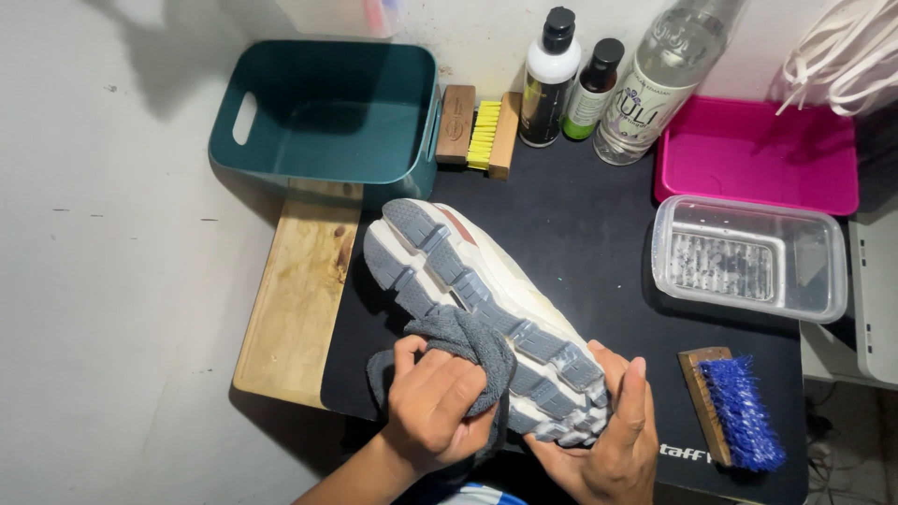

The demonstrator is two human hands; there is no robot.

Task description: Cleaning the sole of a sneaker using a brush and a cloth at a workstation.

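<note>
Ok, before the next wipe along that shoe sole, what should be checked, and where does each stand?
1. Left hand grips grey cloth: ok.
2. Cloth touches the sole of the shoe: ok.
3. Right hand steadies the shoe's near end: ok.
4. Shoe lies sole-up on the black mat: ok.
5. Blue brush apart from the right hand: ok.
6. Cloth damp or dry: cannot tell.

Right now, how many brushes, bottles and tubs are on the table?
Brushes: 3, yellow-bristled brush, plain wooden brush, blue-bristled brush
Bottles: 3, white bottle, small dark bottle, clear bottle
Tubs: 3, teal tub, pink tub, clear tub
Total: 9
</note>
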